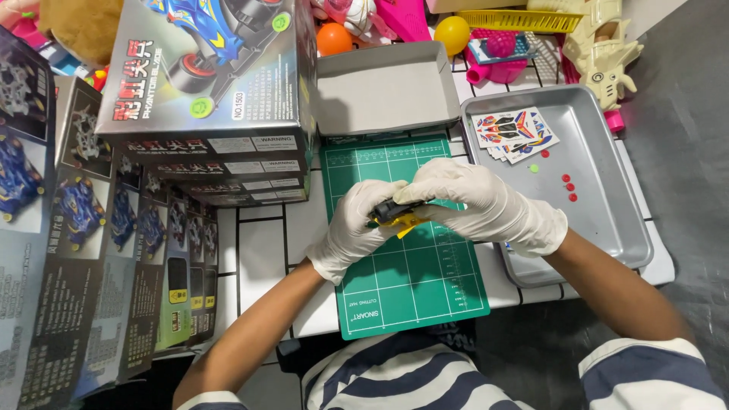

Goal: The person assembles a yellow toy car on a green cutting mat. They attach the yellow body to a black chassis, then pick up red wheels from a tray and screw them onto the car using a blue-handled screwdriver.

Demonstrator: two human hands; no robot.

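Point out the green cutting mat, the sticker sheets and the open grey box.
green cutting mat [425, 281], head view, bare lower middle.
sticker sheets [515, 133], head view, top sheet's centre.
open grey box [383, 95], head view, inside floor.

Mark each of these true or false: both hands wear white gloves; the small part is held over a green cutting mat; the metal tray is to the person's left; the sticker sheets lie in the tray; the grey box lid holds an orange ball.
1. Both hands wear white gloves. True: the left hand and right hand are both gloved.
2. The small part is held over a green cutting mat. True: the black and yellow part is in both hands above the green cutting mat.
3. The metal tray is to the person's left. False: the metal tray lies on the right.
4. The sticker sheets lie in the tray. True: the sticker sheets rest in its far corner.
5. The grey box lid holds an orange ball. False: the grey box lid has nothing in it; the orange ball lies beyond it.
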